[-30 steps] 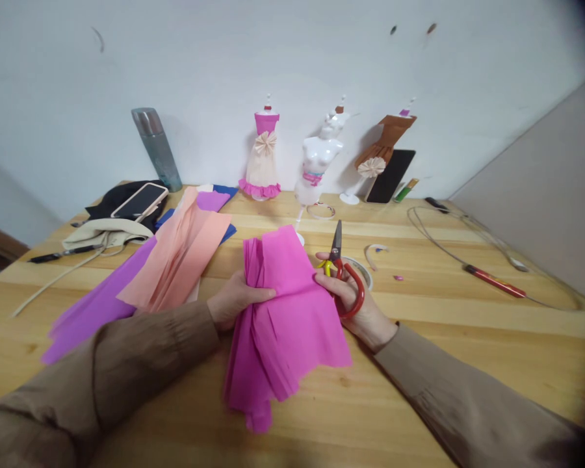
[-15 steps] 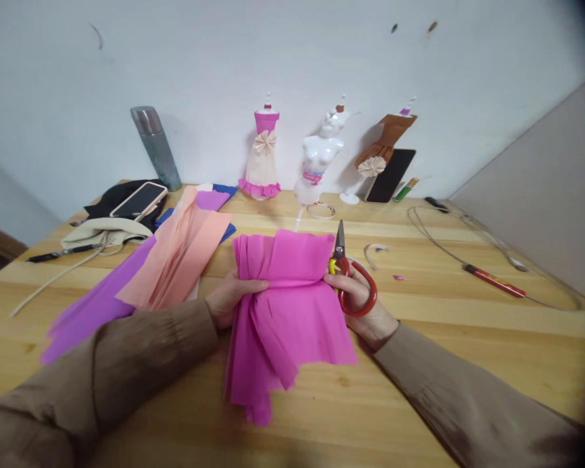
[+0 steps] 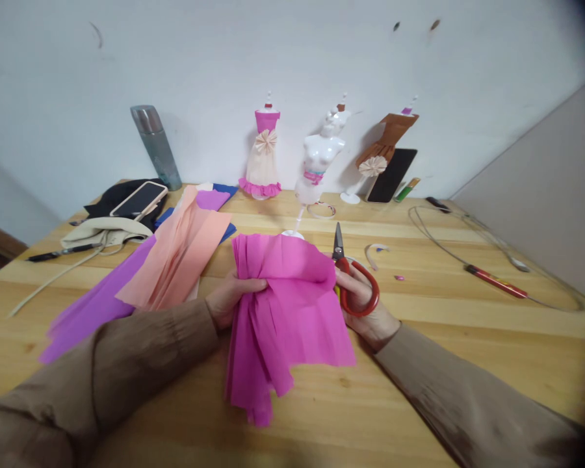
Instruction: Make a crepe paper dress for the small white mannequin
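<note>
A pleated sheet of magenta crepe paper (image 3: 287,312) lies on the wooden table (image 3: 419,364) in front of me. My left hand (image 3: 231,296) pinches its left edge at the gathered waist. My right hand (image 3: 363,305) is closed round the red-handled scissors (image 3: 353,283), blades pointing away from me, and also touches the paper's right edge. The paper hides part of my right fingers.
Peach (image 3: 180,250) and purple (image 3: 92,305) crepe sheets lie to the left. Behind stand three small mannequins: a pink-dressed one (image 3: 264,153), a bare white one (image 3: 316,162), a brown-dressed one (image 3: 380,146). A flask (image 3: 155,146), phone (image 3: 139,199), tape roll (image 3: 322,210), cable and red tool (image 3: 494,281) surround them.
The top of the magenta paper spread wider and flatter between my hands. My right hand with the scissors shifted slightly right, and the white mannequin's base came into view behind the paper.
</note>
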Demonstrator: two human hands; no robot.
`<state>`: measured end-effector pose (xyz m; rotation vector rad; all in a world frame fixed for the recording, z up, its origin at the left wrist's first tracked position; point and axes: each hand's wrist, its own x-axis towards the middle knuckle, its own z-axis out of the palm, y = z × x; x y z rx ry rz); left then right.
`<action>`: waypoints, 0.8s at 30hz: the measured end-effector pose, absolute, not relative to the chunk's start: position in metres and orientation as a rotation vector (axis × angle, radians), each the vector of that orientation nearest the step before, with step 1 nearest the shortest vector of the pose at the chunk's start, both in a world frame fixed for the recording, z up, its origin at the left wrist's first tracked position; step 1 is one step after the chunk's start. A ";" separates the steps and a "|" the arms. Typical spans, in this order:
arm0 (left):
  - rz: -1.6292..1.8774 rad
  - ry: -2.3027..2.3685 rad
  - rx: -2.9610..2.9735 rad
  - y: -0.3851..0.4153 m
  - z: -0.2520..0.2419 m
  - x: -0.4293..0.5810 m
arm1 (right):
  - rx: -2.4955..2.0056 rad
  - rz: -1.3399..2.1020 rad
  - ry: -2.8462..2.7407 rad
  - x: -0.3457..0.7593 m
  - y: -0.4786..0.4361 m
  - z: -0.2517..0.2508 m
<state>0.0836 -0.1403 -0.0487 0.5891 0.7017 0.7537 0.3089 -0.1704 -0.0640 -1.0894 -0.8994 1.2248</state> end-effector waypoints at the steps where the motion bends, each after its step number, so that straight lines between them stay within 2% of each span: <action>1: 0.737 0.704 0.578 -0.139 -0.049 0.083 | -1.078 1.265 -0.868 0.309 -0.170 -0.064; 7: 0.651 0.707 0.503 -0.135 -0.049 0.078 | -1.003 1.390 -0.735 0.309 -0.169 -0.064; 14: 0.733 0.604 0.668 -0.143 -0.042 0.086 | -1.037 1.392 -0.818 0.307 -0.171 -0.063; 24: 0.783 0.685 0.673 -0.140 -0.053 0.087 | -1.053 1.381 -0.782 0.308 -0.171 -0.066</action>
